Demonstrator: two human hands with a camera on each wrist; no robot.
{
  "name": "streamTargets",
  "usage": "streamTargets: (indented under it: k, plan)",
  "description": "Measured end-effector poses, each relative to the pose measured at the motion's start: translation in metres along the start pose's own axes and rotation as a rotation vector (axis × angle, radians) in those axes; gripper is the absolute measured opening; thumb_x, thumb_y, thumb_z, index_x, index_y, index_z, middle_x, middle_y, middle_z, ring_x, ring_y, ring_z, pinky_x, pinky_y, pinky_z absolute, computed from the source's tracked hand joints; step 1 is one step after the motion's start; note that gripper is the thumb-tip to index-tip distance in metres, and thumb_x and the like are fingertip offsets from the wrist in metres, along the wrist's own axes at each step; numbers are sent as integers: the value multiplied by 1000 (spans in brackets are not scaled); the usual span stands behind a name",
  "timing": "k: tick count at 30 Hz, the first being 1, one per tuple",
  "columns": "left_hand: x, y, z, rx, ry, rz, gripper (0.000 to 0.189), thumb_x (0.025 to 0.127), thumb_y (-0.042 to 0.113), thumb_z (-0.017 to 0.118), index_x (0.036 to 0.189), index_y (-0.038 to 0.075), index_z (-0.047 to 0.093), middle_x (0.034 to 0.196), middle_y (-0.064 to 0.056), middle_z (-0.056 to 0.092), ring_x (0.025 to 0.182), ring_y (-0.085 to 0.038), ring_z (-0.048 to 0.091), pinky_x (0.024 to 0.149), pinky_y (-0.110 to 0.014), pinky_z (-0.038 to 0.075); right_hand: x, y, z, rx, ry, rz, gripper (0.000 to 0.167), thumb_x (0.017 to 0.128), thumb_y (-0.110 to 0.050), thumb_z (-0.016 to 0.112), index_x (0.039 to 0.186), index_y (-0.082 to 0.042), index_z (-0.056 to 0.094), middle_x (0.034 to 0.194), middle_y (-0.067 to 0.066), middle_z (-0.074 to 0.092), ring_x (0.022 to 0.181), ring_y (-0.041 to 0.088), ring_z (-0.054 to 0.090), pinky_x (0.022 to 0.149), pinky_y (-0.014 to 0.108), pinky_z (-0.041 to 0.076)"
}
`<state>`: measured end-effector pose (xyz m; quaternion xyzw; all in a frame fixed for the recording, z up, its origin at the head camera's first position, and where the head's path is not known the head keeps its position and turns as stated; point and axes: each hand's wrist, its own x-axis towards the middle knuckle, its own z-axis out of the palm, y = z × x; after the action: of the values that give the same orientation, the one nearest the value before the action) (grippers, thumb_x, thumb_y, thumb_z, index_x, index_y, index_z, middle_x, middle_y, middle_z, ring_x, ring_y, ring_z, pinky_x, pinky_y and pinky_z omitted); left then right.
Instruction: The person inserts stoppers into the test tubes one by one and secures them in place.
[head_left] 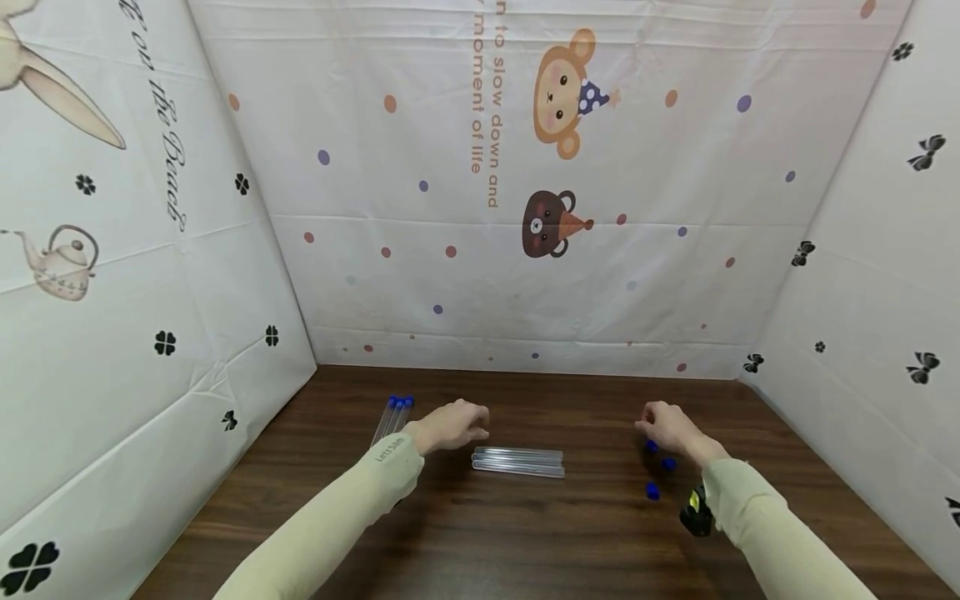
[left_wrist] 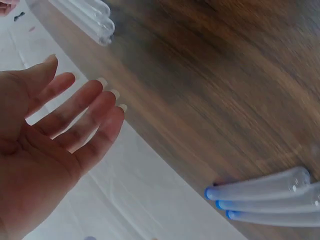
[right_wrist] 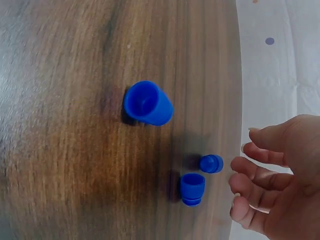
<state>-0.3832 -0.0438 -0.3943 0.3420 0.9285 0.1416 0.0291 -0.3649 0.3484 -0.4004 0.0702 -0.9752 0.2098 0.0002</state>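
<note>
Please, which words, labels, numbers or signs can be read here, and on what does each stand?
"E on the Beach", start cut off: black script, white patterned cloth on the left.
"n to slow down and", start cut off: brown print, white dotted cloth at the back.
"moment of life", start cut off: same back cloth.
"Let's", rest too small to read: cream fabric left sleeve.
Transparent slim tubes and blue plastic caps: no readable text.
</note>
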Motion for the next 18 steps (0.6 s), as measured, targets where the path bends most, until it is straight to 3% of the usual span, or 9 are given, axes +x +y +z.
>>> streamTargets:
  k: [6, 12, 18]
  plan:
    - [8, 7, 8, 10, -29, 33, 5, 93, 14, 63, 90, 12, 67, 82, 4, 64, 65, -5, 51, 61, -22, 44, -2, 1, 0, -109, -22, 95, 26, 97, -26, 54, 90, -1, 58, 74, 7, 56, 62, 19, 51, 55, 33, 39]
    - [15, 12, 16, 46, -32, 43, 5, 93, 16, 64, 90, 13, 67, 81, 6, 63, 66, -4, 51, 61, -20, 43, -2, 3, 1, -166, -30, 134, 43, 97, -32, 55, 110, 8, 57, 89, 16, 63, 69, 22, 58, 57, 35, 42]
    - [19, 14, 23, 50, -42, 35, 6, 91, 13, 65, 96, 12, 69, 84, 6, 65, 66, -4, 52, 62, -20, 44, -1, 4, 4, -183, -21, 165, 41, 96, -34, 55, 104, 6, 58, 76, 10, 58, 62, 20, 52, 54, 33, 37]
